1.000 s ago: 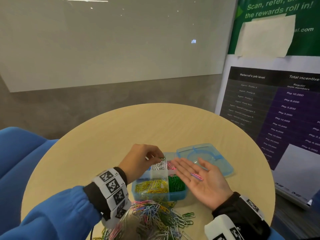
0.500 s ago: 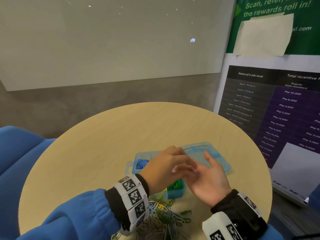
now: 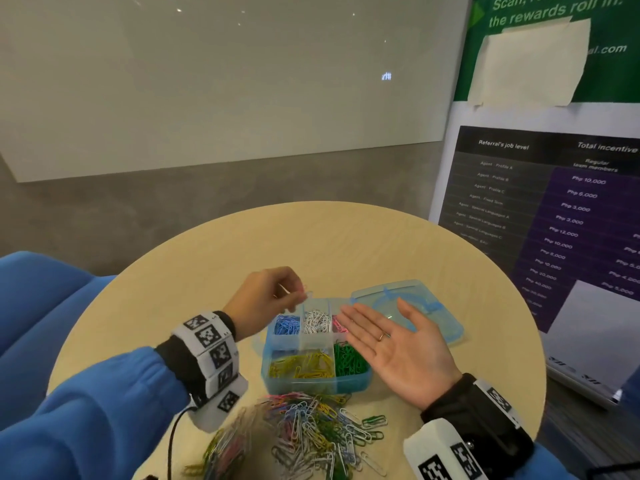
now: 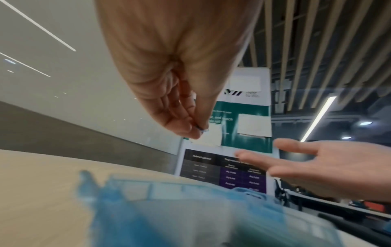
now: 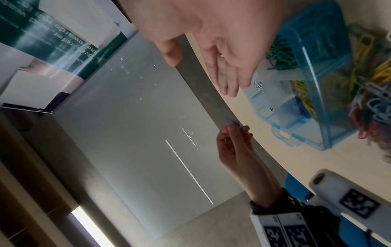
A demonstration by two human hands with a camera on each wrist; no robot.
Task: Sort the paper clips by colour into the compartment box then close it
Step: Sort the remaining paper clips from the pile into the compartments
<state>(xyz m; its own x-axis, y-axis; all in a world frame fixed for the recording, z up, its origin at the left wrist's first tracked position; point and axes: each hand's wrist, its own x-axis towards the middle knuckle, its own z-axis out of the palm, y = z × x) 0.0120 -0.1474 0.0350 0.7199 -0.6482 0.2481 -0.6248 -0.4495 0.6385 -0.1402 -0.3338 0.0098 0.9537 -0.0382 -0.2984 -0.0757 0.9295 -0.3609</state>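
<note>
A translucent blue compartment box point(image 3: 311, 385) stands on the round table with its lid point(image 3: 420, 308) swung open to the right. Its compartments hold blue point(image 3: 286, 323), white point(image 3: 317, 320), pink point(image 3: 337, 324), yellow point(image 3: 301, 366) and green point(image 3: 349, 360) clips. A mixed pile of clips point(image 3: 311, 431) lies in front of it. My left hand point(image 3: 301, 296) hovers over the box's back left corner and pinches one small paper clip point(image 5: 230, 122), its colour blurred. My right hand point(image 3: 381, 327) is flat, palm up and empty, over the box's right side.
The round wooden table point(image 3: 242, 258) has bare surface behind and left of the box. A printed banner stand point(image 3: 554, 202) rises just past the table's right edge. A blue seat point(image 3: 34, 306) sits at the left. A wall is behind.
My left hand took the clip off my right palm and carried it back left over the box. The right palm, which held a pink clip, is now empty.
</note>
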